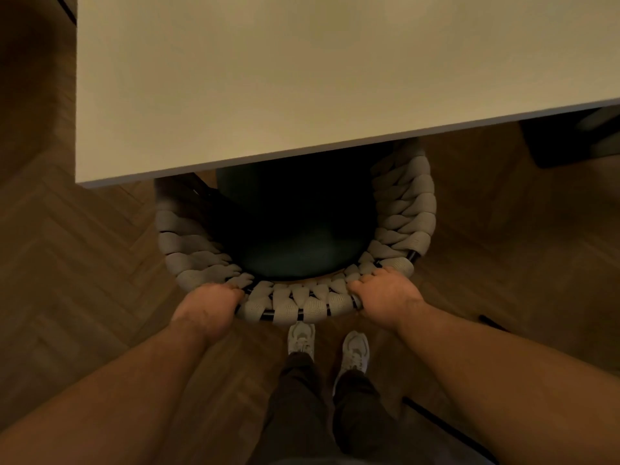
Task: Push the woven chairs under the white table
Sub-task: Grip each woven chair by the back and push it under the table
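Note:
A woven chair point(406, 209) with a thick beige braided backrest and a dark round seat cushion point(295, 229) stands in front of me. Its front part lies under the edge of the white table point(268, 78), which fills the upper half of the view. My left hand point(208, 307) grips the curved back rim at the left. My right hand point(385, 297) grips the same rim at the right. Both hands have their fingers curled over the weave and the black frame.
Dark herringbone wood floor point(84, 263) lies on both sides of the chair. My two feet in white shoes point(302, 337) stand just behind the chair back. A dark object point(570, 139) sits under the table at the far right.

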